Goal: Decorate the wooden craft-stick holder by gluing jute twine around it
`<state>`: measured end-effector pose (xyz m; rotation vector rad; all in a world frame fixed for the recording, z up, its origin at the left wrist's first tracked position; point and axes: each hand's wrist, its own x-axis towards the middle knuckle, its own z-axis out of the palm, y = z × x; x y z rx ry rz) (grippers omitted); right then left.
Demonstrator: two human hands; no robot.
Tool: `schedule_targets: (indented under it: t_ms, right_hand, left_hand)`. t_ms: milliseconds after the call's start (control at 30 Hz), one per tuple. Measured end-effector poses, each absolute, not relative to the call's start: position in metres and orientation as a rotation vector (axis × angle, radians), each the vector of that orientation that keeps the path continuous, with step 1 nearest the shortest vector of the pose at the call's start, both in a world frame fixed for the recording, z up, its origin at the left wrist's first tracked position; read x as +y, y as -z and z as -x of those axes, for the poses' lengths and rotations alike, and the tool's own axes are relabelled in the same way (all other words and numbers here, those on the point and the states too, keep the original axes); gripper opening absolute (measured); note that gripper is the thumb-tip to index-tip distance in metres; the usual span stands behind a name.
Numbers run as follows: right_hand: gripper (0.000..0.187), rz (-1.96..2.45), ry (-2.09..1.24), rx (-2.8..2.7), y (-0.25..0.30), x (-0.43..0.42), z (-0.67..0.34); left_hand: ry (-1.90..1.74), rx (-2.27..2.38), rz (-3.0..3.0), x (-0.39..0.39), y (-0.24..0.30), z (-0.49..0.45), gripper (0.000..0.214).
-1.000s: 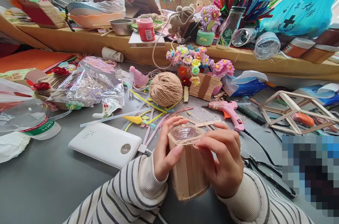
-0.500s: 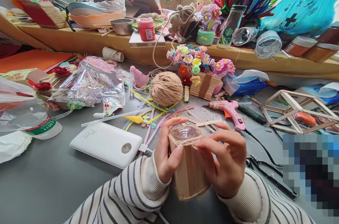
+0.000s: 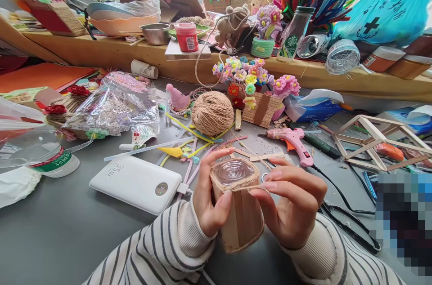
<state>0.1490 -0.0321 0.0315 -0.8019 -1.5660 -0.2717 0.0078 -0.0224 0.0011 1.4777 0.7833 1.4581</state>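
My left hand [image 3: 213, 199] grips a stick-covered container [image 3: 240, 215] from its left side, thumb on the front and fingers behind. Flat wooden craft sticks line its wall, and a ringed, clear plastic surface faces up at the top. Jute twine [image 3: 236, 186] edges the upper rim, and another band runs around the lower edge. At the rim's front right corner, my right hand [image 3: 292, 199] pinches a short length of that twine between thumb and fingers. Beyond the container sits a ball of jute twine [image 3: 212, 114].
A white power bank [image 3: 135, 184] with a cable lies to the left. Behind my right hand is a pink glue gun [image 3: 295, 143], its cord running right, near black-handled scissors [image 3: 351, 226]. A wooden stick frame [image 3: 371, 141] stands farther right. Pipe-cleaner flowers [image 3: 249, 73] stand at the back.
My right hand has moved slightly right, drawing the twine out from the rim corner. The container has shifted a little left and turned slightly in my left hand.
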Motion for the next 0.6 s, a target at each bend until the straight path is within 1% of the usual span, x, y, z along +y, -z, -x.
schedule_targets:
  t_ms: [400,600]
  right_hand:
    - [0.018,0.777,0.183,-1.656,-0.033,-0.03,-0.16]
    - [0.021,0.713,0.174,-1.826,-0.037,-0.027,-0.168]
  left_hand:
    - [-1.419,0.802,-1.393,-0.018,0.004,-0.004,0.043]
    - [-1.39,0.809,-1.349,-0.016,0.003,-0.002,0.045]
